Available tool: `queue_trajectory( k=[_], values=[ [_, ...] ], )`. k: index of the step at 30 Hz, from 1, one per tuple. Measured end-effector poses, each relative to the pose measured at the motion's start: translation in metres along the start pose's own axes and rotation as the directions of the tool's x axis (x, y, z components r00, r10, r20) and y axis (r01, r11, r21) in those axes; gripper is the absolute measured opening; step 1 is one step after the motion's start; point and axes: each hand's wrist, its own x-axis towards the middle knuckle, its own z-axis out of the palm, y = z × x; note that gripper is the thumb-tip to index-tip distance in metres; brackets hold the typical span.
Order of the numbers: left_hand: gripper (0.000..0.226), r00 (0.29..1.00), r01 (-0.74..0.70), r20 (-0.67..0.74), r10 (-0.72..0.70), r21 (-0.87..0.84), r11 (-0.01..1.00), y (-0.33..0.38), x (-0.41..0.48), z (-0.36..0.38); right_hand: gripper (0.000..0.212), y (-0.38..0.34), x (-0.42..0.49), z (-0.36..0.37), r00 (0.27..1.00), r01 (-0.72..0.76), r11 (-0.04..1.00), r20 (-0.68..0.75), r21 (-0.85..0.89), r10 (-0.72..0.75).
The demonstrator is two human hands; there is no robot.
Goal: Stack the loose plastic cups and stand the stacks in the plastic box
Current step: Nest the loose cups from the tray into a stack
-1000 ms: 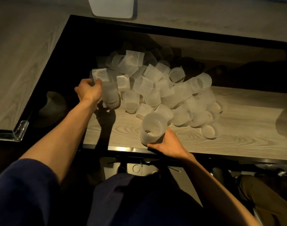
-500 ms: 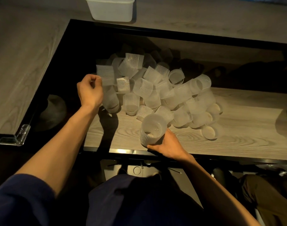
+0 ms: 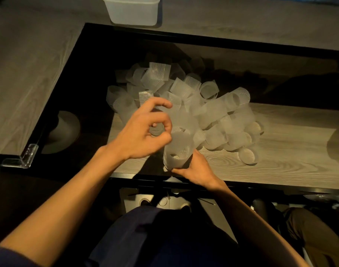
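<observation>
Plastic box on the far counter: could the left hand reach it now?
Likely yes, at a stretch: the plastic box stands on the counter past the cup pile, nothing over it. The left hand, seemingly pinching a blurred cup, must cross above the pile.

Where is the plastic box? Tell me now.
In the head view the plastic box stands at the top edge, left of centre, on the tabletop beyond the cup pile.
</observation>
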Motion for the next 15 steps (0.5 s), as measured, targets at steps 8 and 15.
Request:
queue_trajectory(
  k=[8,15],
  values=[
    [0.008,0.989,-0.026,0.149,0.026,-0.004,1.000,-0.008,-0.014,0.022,0.061,0.006,-0.001,0.005,0.998,-0.054,0.995,0.029,0.083,0.051],
    [0.049,0.921,0.123,0.323,-0.216,0.285,0.951,-0.023,-0.017,0.020,0.079,0.001,-0.001,0.001,1.000,0.004,0.999,0.006,0.039,-0.004]
  ],
)
